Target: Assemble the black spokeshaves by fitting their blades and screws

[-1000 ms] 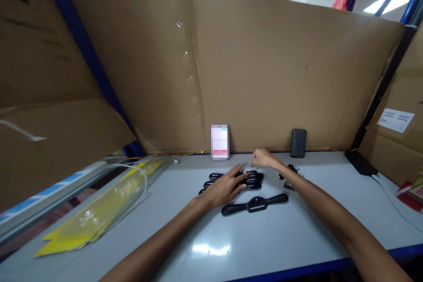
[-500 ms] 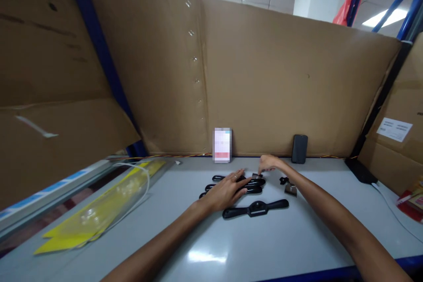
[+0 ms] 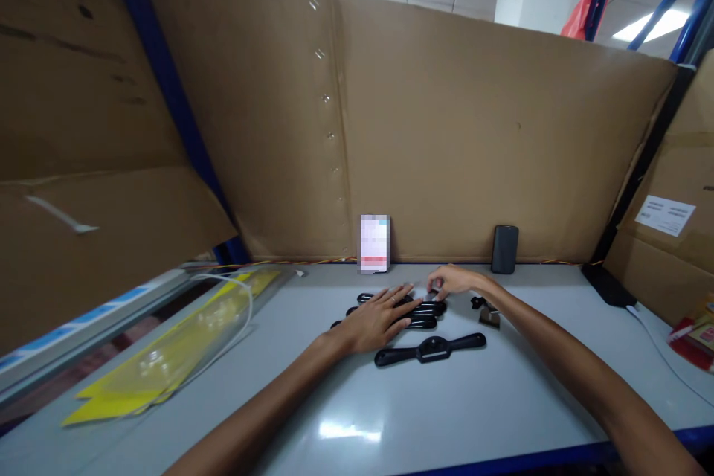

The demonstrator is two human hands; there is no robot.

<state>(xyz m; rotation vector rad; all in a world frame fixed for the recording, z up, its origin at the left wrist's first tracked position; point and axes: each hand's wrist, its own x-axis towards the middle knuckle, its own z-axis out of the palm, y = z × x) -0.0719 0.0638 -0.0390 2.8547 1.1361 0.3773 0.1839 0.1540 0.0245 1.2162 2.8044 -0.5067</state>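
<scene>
My left hand lies flat with fingers stretched over several glossy black spokeshaves set side by side, covering their middles. At the far right end of that row, my right hand bends its fingers down in a pinch beside a small metallic part. Whatever sits between those fingertips is too small to make out. Nearer to me lies a single black spokeshave body with an open slot in its middle. To the right rest a dark metal blade-like plate and a small black piece.
Two phones, one lit and one dark, lean against the cardboard wall. Yellow sheets under clear plastic and a white cable lie left. A black flat object sits by the right post.
My right hand has shifted slightly left, and its fingers have turned in towards the metallic part. My left hand stays spread over the row of spokeshaves.
</scene>
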